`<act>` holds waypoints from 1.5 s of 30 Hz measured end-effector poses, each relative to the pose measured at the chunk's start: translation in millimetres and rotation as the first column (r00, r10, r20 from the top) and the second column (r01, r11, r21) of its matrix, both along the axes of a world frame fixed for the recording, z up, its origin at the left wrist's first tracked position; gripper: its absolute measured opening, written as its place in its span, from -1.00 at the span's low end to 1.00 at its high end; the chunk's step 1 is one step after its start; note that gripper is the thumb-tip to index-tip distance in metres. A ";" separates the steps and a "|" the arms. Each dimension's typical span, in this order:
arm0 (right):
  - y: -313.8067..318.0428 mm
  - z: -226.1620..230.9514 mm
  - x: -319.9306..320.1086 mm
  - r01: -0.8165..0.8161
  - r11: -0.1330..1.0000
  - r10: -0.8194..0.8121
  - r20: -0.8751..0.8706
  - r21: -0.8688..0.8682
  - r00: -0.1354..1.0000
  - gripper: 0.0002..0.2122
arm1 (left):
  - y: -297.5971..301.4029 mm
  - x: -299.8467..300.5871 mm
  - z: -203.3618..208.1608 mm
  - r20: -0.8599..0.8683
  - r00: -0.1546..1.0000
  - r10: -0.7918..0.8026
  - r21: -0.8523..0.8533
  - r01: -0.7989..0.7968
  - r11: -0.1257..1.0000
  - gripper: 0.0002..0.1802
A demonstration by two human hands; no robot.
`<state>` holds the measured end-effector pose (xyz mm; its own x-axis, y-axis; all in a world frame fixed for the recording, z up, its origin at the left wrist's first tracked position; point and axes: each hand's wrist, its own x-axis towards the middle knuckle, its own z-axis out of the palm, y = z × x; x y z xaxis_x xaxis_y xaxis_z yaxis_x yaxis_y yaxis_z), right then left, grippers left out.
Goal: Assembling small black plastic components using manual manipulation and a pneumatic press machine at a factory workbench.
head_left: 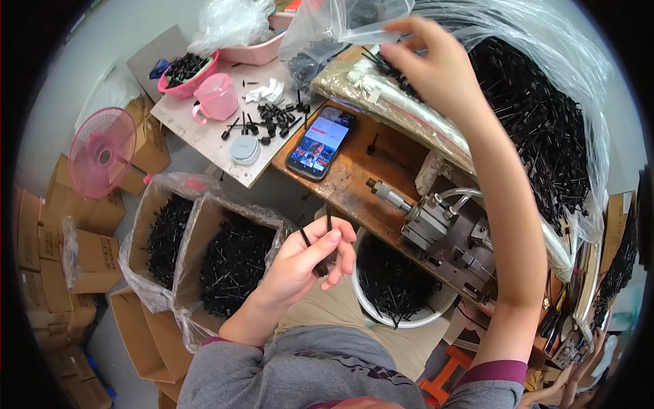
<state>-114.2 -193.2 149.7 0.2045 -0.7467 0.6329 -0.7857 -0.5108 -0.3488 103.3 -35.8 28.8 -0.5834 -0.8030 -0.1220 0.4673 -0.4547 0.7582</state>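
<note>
My left hand (300,262) is closed around a few black thin-stemmed parts (306,238), their stems sticking up past the thumb and forefinger. Above the bench's far side, my right hand (432,68) is raised with thumb and fingers apart and nothing visible between them. Just below its fingertips lie similar black stemmed parts (395,71), next to a clear plastic bag (572,51). A large heap of these parts (531,129) fills the bag to the right. A small metal machine (426,221) is fixed to the wooden bench, beneath my right forearm.
A white bucket (409,323) of black parts stands below the bench edge. Left are plastic-lined cartons (184,273) of parts and a pink fan (102,153). A phone (320,143) lies on the bench; a pink mug (216,95) and round tin (244,148) stand on the white table.
</note>
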 end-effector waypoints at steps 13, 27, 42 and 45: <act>207.0 -66.8 -32.5 -0.080 0.985 0.013 0.394 0.153 0.919 -0.90 | 5.4 -33.2 1.1 -0.008 0.974 -0.227 0.034 0.227 0.973 -0.82; 292.0 -93.5 -55.6 -0.044 0.965 -0.101 0.522 0.259 0.847 -0.59 | 35.3 -131.7 6.7 0.607 0.781 0.148 -0.753 0.505 0.423 -0.33; 326.8 -77.3 -96.7 0.136 0.933 -0.351 0.765 0.332 0.540 -0.83 | 38.0 -203.2 31.6 0.536 0.841 -0.079 -0.813 0.539 0.220 -0.21; 329.9 -71.6 -104.9 -0.104 0.886 -0.395 0.852 0.453 0.343 -0.81 | 38.5 -206.2 38.5 0.571 0.718 -0.397 -0.599 0.696 0.396 -0.24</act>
<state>-219.1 136.7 78.0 -0.4430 -0.8965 0.0026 0.1093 -0.0569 -0.9924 -102.9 2.7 67.3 -0.9790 -0.1878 0.0794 0.0280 0.2622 0.9646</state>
